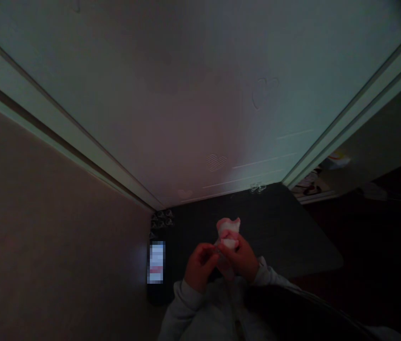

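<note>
My right hand (243, 259) is closed on a pink-and-white soft piece (229, 226) with a wavy upper edge. Its kind I cannot make out in the dim light. The piece stands up above my fingers, over the dark table. Just to the left, my left hand (200, 266) has its thumb and fingers pinched together at the lower edge of the same piece. What exactly lies between those fingertips is too dark to see. Below both hands hangs a pale pink, see-through part (225, 269), in front of my light sleeves.
A lit phone (156, 263) with a blurred screen lies at the table's left edge. Several small clear objects (163, 219) stand at the back left corner; more clear pieces (258, 188) sit along the back. A pale panel with heart shapes (216, 162) rises behind the dark table (292, 237).
</note>
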{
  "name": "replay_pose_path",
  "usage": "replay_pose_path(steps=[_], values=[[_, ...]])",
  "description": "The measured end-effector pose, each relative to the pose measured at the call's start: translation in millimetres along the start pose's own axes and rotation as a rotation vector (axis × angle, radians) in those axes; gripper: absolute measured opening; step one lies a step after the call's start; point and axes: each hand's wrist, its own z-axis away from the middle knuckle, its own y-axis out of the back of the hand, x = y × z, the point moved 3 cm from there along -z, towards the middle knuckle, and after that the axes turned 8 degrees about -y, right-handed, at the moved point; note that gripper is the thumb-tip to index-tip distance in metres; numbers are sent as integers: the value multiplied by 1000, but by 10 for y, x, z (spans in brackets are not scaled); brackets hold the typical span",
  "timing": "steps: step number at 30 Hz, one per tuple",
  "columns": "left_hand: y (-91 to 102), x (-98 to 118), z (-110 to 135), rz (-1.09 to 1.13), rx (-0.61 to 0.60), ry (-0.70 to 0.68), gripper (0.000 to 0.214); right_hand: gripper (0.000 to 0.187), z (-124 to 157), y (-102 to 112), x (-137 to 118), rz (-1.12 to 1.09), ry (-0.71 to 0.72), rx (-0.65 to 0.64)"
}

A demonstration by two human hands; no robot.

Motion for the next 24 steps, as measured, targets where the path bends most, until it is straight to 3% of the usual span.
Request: replay_pose_path(steps=[24], values=[[-55, 59, 116, -356, -35, -357, 14, 27, -15, -37, -86, -49, 9, 2]])
